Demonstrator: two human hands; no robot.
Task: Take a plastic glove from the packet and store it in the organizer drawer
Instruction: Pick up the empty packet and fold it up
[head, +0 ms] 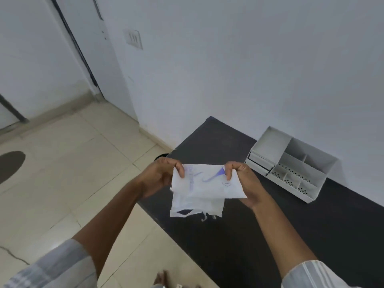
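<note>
I hold a white plastic packet (205,183) with blue print in the air over the near-left part of a black table (259,235). My left hand (162,175) pinches its top left corner. My right hand (243,181) pinches its top right corner and supports it from behind. Thin clear plastic (197,208) hangs out of the packet's lower edge; whether it is a glove I cannot tell. The white organizer (291,163) stands at the back right of the table against the wall, with open top compartments and small shut drawers (259,162) on its left face.
The table's left edge runs diagonally beside a tiled floor (72,173). A white wall (249,69) stands behind the table, with a switch plate (134,39) and a door frame (79,48) to the left. A foot (162,277) shows at the bottom.
</note>
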